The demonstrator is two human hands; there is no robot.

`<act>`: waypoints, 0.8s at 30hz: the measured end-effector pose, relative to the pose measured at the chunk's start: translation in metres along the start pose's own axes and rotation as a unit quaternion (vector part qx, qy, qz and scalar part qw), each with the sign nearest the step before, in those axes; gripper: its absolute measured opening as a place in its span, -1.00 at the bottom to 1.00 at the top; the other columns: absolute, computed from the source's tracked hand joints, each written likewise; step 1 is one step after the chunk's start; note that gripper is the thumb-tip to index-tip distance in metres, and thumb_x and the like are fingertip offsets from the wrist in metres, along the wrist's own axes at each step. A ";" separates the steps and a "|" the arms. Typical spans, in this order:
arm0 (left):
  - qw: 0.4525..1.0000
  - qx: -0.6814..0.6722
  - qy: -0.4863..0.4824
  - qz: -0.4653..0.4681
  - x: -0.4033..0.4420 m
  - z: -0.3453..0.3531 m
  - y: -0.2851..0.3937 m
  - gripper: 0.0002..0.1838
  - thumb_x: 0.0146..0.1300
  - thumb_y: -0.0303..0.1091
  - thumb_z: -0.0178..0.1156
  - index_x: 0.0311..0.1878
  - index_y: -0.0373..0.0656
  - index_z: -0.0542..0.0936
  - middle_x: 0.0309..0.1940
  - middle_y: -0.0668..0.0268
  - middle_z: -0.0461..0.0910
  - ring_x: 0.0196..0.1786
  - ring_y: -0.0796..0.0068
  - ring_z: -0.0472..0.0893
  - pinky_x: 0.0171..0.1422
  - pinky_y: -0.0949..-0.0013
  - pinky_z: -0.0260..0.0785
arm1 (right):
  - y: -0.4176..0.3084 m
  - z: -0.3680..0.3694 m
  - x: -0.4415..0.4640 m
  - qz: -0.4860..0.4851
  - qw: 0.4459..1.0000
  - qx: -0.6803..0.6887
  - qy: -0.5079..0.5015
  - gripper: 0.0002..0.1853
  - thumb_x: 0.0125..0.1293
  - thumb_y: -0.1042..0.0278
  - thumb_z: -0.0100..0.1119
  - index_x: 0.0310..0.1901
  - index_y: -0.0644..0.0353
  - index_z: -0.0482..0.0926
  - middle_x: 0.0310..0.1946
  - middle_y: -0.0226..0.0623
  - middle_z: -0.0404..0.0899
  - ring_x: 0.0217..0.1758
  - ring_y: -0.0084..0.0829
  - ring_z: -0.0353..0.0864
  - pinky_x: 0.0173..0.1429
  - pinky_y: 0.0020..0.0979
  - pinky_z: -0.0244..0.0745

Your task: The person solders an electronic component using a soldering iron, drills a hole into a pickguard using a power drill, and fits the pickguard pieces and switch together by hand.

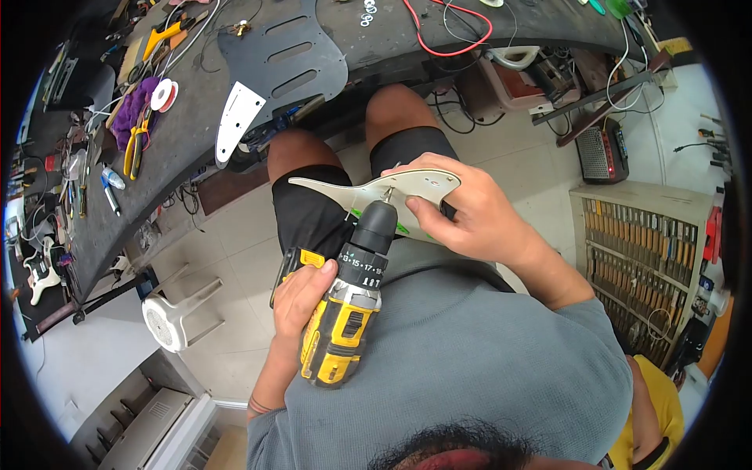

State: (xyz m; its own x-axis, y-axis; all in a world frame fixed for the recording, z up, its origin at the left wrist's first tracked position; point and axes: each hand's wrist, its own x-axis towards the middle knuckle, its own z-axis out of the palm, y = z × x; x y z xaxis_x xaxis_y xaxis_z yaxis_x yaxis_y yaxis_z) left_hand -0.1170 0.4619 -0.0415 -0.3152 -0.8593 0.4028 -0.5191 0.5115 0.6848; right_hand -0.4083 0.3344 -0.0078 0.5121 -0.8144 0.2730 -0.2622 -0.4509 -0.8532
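My left hand (301, 298) is wrapped round a yellow and black cordless drill (345, 313), which lies along my chest with its chuck pointing away from me. A thin bit (389, 193) sticks out of the chuck and meets a cream-white guitar pickguard (368, 190); whether it has gone through cannot be seen. My right hand (462, 207) grips the pickguard's right end, thumb on the near side and fingers behind. The pickguard is tilted, nearly edge-on to me, above my lap. Some green marks show on its lower side.
On the dark workbench (188, 117) lie a black pickguard (290, 51) with three slots, a small white plate (240, 117), pliers (135, 149) and a wire spool (164, 95). A white stool (164, 323) stands left, a tool rack (638, 254) right. Another person's yellow clothing (658, 392) shows behind.
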 end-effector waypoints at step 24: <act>0.991 -0.082 -0.024 -0.102 -0.001 -0.015 0.007 -0.48 0.61 -0.50 0.22 0.58 -0.22 0.47 0.11 -0.07 0.76 -0.04 0.22 0.85 0.04 0.28 0.76 | 0.007 0.006 0.003 0.028 0.999 0.008 0.029 -0.71 0.34 0.66 0.34 0.09 0.36 0.78 -0.05 -0.14 0.78 -0.07 -0.21 0.83 0.03 -0.29 0.69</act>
State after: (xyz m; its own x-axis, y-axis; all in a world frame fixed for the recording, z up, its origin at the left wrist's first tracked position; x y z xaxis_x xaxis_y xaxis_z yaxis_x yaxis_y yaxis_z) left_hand -0.1086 0.4668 -0.0279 -0.2570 -0.9413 0.2187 -0.4413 0.3156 0.8400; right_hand -0.4041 0.3313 -0.0151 0.4484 -0.8581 0.2502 -0.2758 -0.3991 -0.8744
